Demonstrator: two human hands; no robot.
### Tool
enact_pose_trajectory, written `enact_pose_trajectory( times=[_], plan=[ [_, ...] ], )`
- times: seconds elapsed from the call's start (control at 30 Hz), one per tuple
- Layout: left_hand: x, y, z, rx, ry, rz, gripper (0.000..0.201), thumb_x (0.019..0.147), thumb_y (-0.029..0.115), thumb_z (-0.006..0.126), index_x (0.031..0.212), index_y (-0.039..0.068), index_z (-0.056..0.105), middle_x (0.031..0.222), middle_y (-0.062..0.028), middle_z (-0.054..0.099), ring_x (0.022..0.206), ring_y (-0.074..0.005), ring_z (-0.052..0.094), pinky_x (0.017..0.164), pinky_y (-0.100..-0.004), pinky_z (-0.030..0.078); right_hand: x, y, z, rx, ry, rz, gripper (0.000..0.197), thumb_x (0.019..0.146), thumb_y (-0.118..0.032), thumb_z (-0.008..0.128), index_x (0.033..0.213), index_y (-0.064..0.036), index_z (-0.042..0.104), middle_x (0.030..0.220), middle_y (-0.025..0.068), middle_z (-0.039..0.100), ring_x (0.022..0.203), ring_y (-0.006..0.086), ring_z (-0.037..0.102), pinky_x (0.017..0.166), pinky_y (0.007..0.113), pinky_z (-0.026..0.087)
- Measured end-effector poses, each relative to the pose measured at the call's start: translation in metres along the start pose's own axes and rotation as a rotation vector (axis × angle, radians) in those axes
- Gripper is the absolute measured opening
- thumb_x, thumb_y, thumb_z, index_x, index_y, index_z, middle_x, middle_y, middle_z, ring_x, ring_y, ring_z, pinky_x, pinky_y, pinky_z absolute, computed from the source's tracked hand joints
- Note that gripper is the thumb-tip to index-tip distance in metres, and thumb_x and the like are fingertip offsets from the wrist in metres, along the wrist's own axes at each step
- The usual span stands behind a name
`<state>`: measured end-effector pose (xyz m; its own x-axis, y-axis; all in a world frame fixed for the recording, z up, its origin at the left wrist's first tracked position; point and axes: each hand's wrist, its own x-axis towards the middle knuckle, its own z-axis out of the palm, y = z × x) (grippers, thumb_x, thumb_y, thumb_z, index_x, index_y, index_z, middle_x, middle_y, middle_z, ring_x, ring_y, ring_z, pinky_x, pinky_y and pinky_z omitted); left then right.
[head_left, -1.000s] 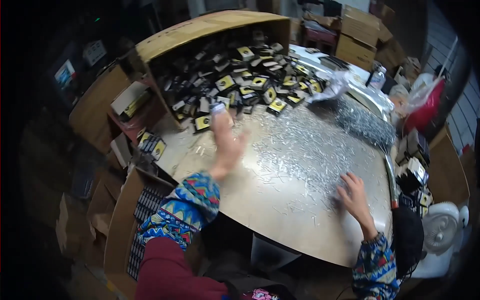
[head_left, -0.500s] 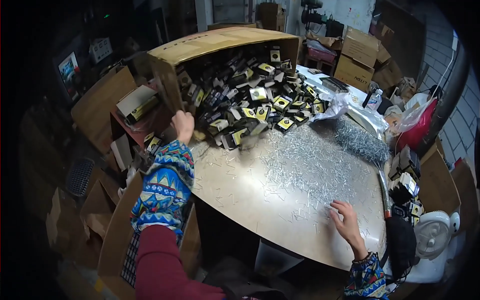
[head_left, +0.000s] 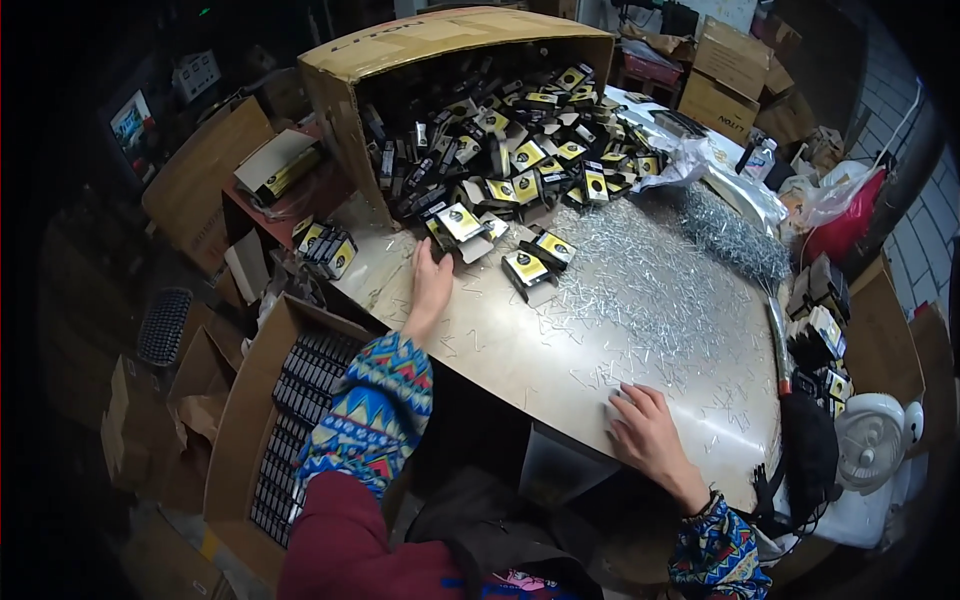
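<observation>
Two hands lie flat and empty on the metal table (head_left: 560, 350): left hand (head_left: 431, 283) just beside a small black-and-yellow box (head_left: 460, 222) (spilled from the tipped carton (head_left: 400, 60)), right hand (head_left: 650, 435) touching scattered staples (head_left: 640, 290).

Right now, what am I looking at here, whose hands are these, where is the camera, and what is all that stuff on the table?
No machine here: these are a person's two bare hands, seen from a wide camera worn on the head and looking down, which is why straight edges bend. The left hand lies flat on the metal table, beside the small black and yellow boxes that spill from a big cardboard box tipped on its side. The right hand rests palm down near the table's front edge. Neither hand holds anything. A spread of small silvery metal bits covers the table's middle. Lower left, an open carton holds neat rows of dark packs.
</observation>
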<state>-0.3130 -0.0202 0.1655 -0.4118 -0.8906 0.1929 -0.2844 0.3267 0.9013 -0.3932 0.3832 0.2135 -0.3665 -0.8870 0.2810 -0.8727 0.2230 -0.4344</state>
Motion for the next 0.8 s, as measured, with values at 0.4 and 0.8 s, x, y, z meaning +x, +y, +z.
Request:
enact_pose_trajectory(
  times=[0.4, 0.8],
  plan=[
    [-0.112, 0.037, 0.0, 0.756, -0.456, 0.203, 0.075, 0.1, 0.047, 0.036, 0.147, -0.009, 0.02, 0.156, -0.0279, 0.016, 0.147, -0.0364, 0.012, 0.12, -0.0452, 0.007, -0.017, -0.02, 0.015, 0.075, 0.076, 0.043, 0.034, 0.084, -0.007, 0.067, 0.118, -0.0026, 0.061, 0.128, 0.0167, 0.055, 0.118, 0.0373, 0.049, 0.098, 0.042, 0.045],
    [0.006, 0.071, 0.046, 0.605, -0.871, 0.82, 0.06, 0.074, 0.009, 0.07, 0.13, 0.001, 0.051, 0.134, -0.0169, 0.05, 0.123, -0.0344, 0.044, 0.105, -0.0382, 0.038, -0.027, 0.014, 0.02, -0.117, 0.276, 0.145, 0.033, 0.086, -0.01, 0.067, 0.118, -0.0041, 0.063, 0.134, 0.0182, 0.052, 0.124, 0.0381, 0.045, 0.101, 0.043, 0.041]
  ],
)
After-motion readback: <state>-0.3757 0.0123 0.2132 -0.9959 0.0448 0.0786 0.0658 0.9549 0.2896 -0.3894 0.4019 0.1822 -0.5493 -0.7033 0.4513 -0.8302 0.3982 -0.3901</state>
